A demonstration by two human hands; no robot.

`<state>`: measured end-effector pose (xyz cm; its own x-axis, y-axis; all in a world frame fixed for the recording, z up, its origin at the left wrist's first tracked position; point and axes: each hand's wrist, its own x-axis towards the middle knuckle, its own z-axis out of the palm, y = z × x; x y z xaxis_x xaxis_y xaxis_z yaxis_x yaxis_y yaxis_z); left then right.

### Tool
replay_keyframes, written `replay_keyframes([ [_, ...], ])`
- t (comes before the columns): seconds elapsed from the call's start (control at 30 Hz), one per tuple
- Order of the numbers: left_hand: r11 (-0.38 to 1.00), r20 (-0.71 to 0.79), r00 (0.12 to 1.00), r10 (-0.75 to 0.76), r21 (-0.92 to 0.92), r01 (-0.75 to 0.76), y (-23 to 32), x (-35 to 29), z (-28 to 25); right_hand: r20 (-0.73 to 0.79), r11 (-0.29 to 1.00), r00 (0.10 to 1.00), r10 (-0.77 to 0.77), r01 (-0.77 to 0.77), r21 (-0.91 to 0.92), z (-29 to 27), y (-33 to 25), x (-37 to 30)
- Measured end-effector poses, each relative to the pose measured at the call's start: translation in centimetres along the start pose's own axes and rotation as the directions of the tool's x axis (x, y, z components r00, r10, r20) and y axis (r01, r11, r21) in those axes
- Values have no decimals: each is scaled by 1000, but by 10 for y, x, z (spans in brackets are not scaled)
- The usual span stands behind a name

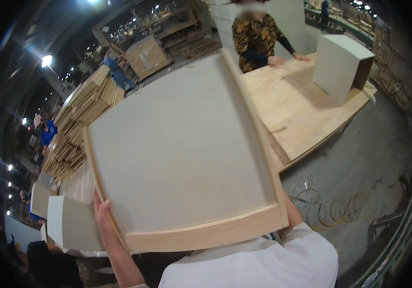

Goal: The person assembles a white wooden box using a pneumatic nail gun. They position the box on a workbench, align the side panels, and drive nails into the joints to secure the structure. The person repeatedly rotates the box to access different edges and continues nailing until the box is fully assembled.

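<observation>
A large wood-framed panel (177, 144), with a pale grey-white face and bare wood strips along its sides and near end, is tilted up in front of me and fills the middle of the view. My left hand (102, 210) is closed on its left edge, the thumb lying over the side strip. On the right, my forearm (291, 213) runs up behind the panel's near right corner. The panel hides my right hand and its fingers.
A plywood-topped table (307, 110) stands to the right, bearing a white open-ended box (338, 67). Behind it a person in a patterned top (256, 41) rests both hands on it. Stacked wood strips (78, 125) and white boxes (71, 223) lie left. A coiled hose (335, 211) is on the floor.
</observation>
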<state>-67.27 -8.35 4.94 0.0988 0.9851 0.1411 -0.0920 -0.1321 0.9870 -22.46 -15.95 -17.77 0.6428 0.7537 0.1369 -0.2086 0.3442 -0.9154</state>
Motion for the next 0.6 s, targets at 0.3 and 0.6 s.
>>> replay_keyframes([
  [0.3,974,652,748,-125,225,-33,-68,137,325,-511,998,860,18,19,68,-241,-38,-15],
  [0.6,945,902,355,-247,144,293,-65,198,569,-627,971,777,65,94,218,-340,-28,14],
])
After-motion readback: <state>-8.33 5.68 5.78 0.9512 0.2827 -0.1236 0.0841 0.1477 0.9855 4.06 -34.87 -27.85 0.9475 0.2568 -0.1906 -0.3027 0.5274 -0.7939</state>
